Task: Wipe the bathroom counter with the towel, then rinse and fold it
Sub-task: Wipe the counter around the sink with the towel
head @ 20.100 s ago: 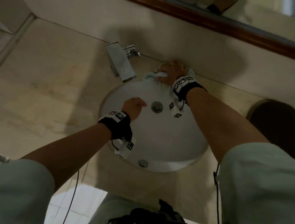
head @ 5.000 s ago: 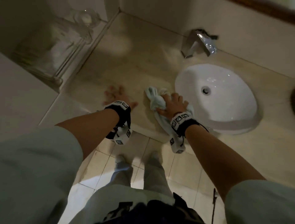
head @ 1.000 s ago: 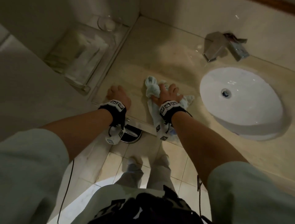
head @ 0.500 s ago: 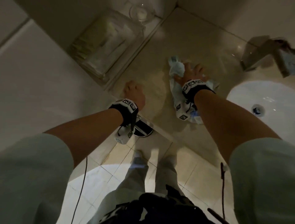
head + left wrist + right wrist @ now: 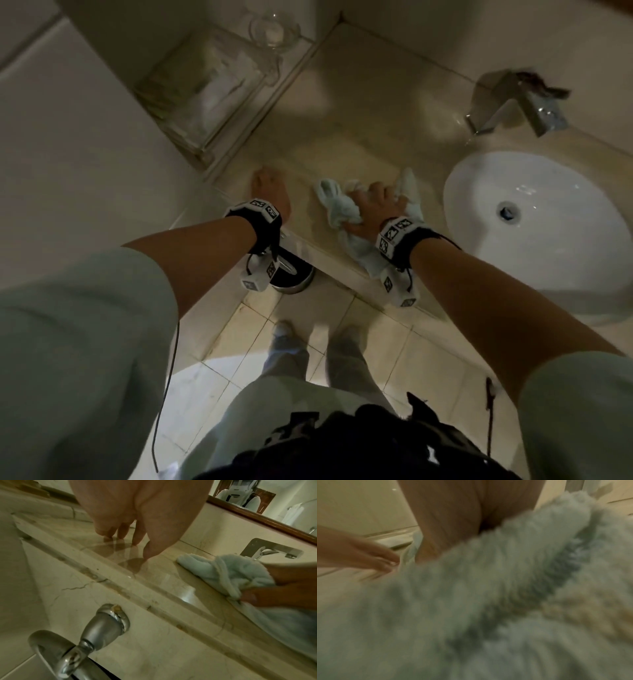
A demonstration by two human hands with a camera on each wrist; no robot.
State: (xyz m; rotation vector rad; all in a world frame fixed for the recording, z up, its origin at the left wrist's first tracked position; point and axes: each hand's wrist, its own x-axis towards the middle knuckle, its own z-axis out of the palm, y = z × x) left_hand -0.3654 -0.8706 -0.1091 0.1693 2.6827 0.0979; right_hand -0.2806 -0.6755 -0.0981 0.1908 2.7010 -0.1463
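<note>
Right hand (image 5: 375, 209): fingers spread and curled into the bunched, pale blue towel (image 5: 337, 205), thumb pinching a fold against the palm, as the left wrist view shows. The grip gathers the cloth into a wad, presumably so that downward pressure passes through a thick pad rather than a single loose layer. The towel lies on the marble counter (image 5: 359, 113), left of the basin, with one end trailing toward the front edge beneath the wrist; the right wrist view is filled by blurred terry pile, consistent with a wiping stroke in progress.

Left hand (image 5: 270, 192): holds nothing. Fingers extended and slightly bent, tips touching the polished counter just left of the towel, their reflection visible in the stone. The hand appears placed as a brace, steadying the person leaning over the counter while the other hand wipes.

Surroundings: white oval sink (image 5: 534, 260) to the right of the towel, dry-looking, with a chrome faucet (image 5: 513, 102) behind it on the counter. A clear glass tray (image 5: 205, 92) and a glass bowl (image 5: 274, 31) sit on a ledge at the far left corner. A metal towel ring (image 5: 82, 642) is fixed to the counter's front face below the left hand; a round waste bin (image 5: 291, 274) stands on the tiled floor beneath.

Stage, as judged: wiping of the left counter section; rinsing and folding are not yet begun.
</note>
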